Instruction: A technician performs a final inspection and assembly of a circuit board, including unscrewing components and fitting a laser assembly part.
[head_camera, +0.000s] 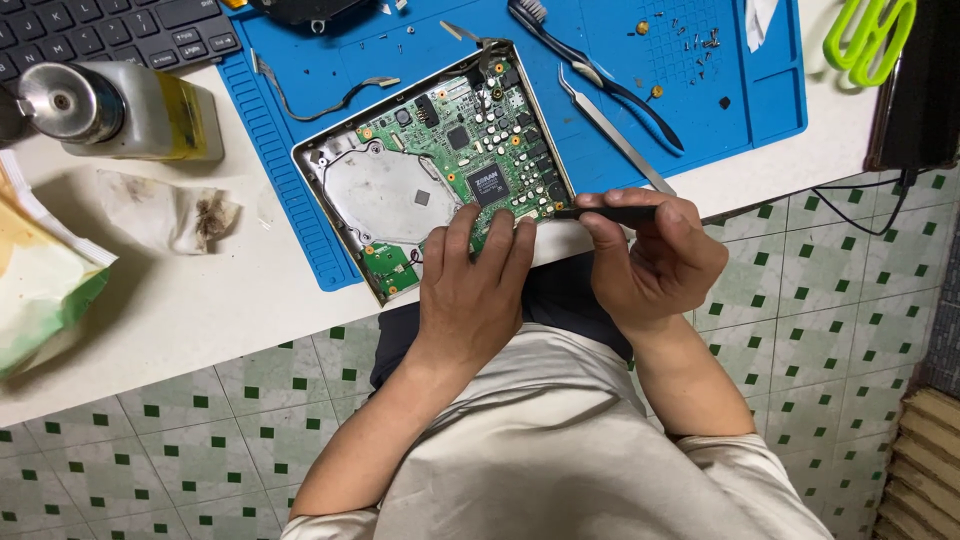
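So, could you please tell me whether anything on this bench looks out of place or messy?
A crumpled, stained tissue lies on the white table beside the metal-capped bottle. Tiny loose screws are scattered on the blue mat, and the opened device overhangs the table edge under the left hand.

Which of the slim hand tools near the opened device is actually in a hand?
The black rod-like tool, pinched in the right hand, tip at the circuit board. The metal tweezers and black toothbrush lie untouched on the blue mat.
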